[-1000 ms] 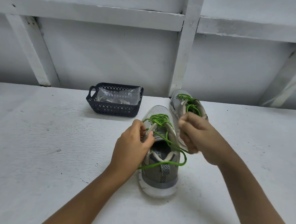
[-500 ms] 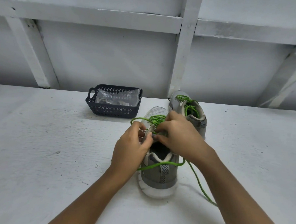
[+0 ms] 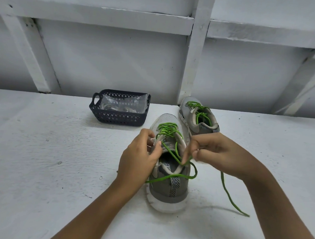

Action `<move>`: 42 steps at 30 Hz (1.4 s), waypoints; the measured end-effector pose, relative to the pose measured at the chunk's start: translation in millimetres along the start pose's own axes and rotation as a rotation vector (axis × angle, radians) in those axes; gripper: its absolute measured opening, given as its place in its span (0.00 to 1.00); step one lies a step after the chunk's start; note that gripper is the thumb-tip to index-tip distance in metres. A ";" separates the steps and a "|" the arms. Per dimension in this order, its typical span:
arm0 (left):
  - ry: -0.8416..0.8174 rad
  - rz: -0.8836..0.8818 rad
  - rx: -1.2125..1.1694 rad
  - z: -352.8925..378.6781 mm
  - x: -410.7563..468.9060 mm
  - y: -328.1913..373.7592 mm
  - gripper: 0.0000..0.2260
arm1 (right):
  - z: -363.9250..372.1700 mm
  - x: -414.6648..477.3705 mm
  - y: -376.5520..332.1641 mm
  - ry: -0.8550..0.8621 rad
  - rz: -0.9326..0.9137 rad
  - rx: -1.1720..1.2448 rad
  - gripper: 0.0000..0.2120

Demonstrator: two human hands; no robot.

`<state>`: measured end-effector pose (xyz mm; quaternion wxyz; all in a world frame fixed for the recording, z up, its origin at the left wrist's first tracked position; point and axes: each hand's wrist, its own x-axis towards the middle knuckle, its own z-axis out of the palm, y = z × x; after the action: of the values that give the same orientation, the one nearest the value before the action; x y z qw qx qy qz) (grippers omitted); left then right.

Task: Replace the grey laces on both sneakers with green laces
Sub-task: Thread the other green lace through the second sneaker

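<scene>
Your right hand [image 3: 217,153] pinches the green lace [image 3: 228,195] in its fingers [image 3: 189,148], just right of the collar of the near sneaker [image 3: 167,191]. The sneaker stands on the tabletop [image 3: 41,168], toe pointing away from you. Your left hand [image 3: 138,160] pinches its left eyelet edge.
</scene>
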<state>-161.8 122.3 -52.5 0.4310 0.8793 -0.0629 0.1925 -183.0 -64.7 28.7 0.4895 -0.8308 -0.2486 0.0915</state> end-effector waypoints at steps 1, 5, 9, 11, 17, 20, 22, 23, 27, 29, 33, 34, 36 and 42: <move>-0.001 0.009 0.008 0.1 0.0 -0.1 0.06 | -0.2 0.0 0.1 -0.009 0.005 0.009 0.12; -0.011 0.029 0.037 -0.4 0.3 0.3 0.08 | -2.0 2.5 2.2 -0.038 0.020 0.070 0.08; -0.022 0.040 0.055 -2.2 1.9 -0.9 0.11 | -1.3 10.6 7.5 0.077 0.070 -0.011 0.14; -0.038 0.042 0.033 -3.2 3.3 -2.2 0.11 | 0.0 19.4 16.1 0.240 0.121 -0.226 0.10; -0.094 0.041 -0.038 -3.4 9.4 -6.0 0.14 | 4.9 40.2 32.1 0.368 0.205 -0.380 0.07; -0.073 0.071 -0.048 -0.2 9.1 -7.6 0.12 | 4.8 43.9 32.8 0.368 0.261 -0.297 0.05; -0.056 0.073 -0.095 1.1 10.6 -7.4 0.09 | 4.0 45.2 32.9 0.352 0.266 -0.272 0.06; -0.055 0.064 -0.127 0.4 12.6 -7.1 0.07 | 4.4 45.6 33.2 0.348 0.262 -0.278 0.07; -0.136 -0.002 -0.244 -5.5 27.2 -5.3 0.10 | 7.2 47.9 36.0 0.383 0.227 -0.324 0.08; -0.185 -0.065 -0.288 -7.0 33.9 -5.4 0.10 | 7.2 49.1 37.5 0.395 0.213 -0.321 0.08; -0.249 -0.124 -0.327 -9.3 41.7 -6.8 0.08 | 1.5 51.8 38.2 0.388 0.235 -0.219 0.09; -0.266 -0.136 -0.337 -10.3 43.7 -7.0 0.08 | -0.3 53.0 38.9 0.387 0.253 -0.174 0.09; -0.309 -0.183 -0.388 -12.5 49.8 -6.2 0.09 | -4.0 55.9 40.3 0.358 0.285 -0.141 0.08; -0.486 -0.190 -0.375 -20.7 68.5 -4.8 0.06 | -11.1 62.9 38.5 0.236 0.296 -0.048 0.05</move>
<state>-103.5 145.3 -17.6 0.5740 0.8067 -0.1159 -0.0793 -112.1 -56.9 6.9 0.4763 -0.8748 -0.0664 0.0584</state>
